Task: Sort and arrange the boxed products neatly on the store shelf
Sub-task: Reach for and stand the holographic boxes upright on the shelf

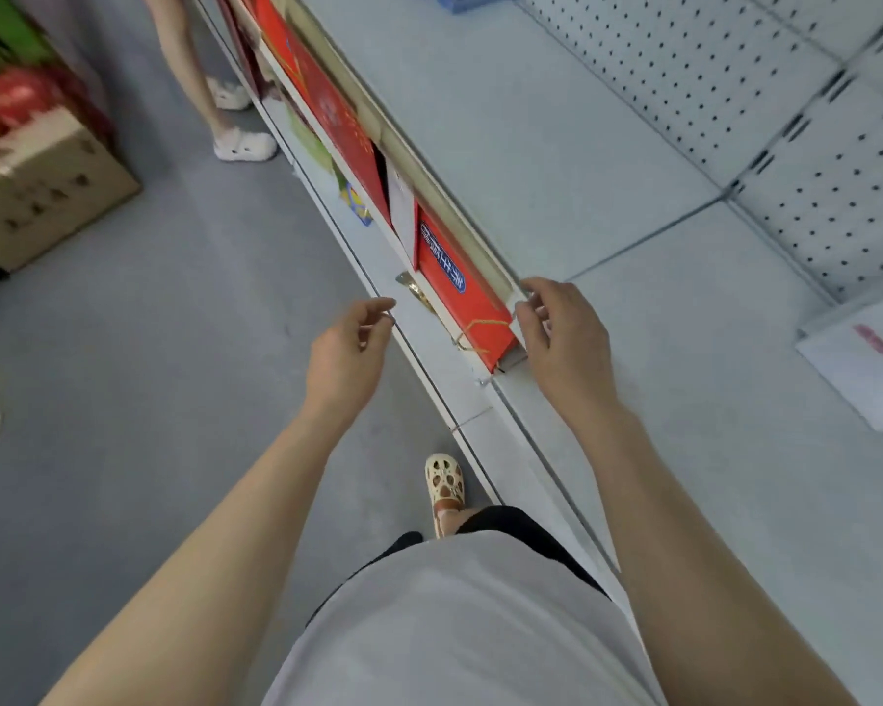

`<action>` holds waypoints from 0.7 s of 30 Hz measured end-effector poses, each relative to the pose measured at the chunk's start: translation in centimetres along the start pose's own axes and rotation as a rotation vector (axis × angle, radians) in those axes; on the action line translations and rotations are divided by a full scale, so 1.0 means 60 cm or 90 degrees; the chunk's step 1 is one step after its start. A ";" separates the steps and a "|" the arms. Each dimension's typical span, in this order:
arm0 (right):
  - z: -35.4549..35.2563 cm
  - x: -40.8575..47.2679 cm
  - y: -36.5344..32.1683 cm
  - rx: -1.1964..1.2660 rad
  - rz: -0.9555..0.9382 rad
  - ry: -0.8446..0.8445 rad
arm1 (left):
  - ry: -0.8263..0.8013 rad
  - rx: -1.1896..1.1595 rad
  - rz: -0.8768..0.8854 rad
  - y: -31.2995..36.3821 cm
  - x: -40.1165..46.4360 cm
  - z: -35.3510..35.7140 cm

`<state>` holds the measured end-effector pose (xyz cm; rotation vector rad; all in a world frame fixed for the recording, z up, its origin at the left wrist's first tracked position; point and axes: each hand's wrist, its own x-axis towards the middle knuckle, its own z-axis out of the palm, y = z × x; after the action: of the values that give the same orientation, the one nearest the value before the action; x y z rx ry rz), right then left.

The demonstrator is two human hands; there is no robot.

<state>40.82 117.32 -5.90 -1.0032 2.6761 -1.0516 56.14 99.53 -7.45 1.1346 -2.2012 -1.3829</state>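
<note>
Boxes (460, 293) are shelved under the bare top shelf (531, 145); nearest is touched by right hand (564, 338); left hand (350, 349) hangs loosely curled, empty.

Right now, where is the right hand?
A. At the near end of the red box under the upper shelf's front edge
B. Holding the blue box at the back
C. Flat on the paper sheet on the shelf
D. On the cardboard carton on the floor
A: the right hand has its fingers curled at the near end of the red box, beside the upper shelf edge.
</note>
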 end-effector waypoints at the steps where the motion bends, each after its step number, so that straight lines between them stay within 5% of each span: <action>1: 0.008 0.041 -0.007 -0.001 -0.005 -0.003 | 0.006 0.003 -0.005 0.008 0.035 -0.007; 12: 0.124 0.441 -0.087 -0.021 0.001 -0.018 | -0.011 0.099 0.034 0.041 0.430 -0.099; 21: 0.213 0.713 -0.161 -0.099 0.147 0.019 | -0.127 0.181 0.182 0.060 0.782 -0.210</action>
<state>16.77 78.59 -3.34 -0.6801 2.8479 -0.8329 32.15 57.17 -5.12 0.7474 -2.6446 -1.1305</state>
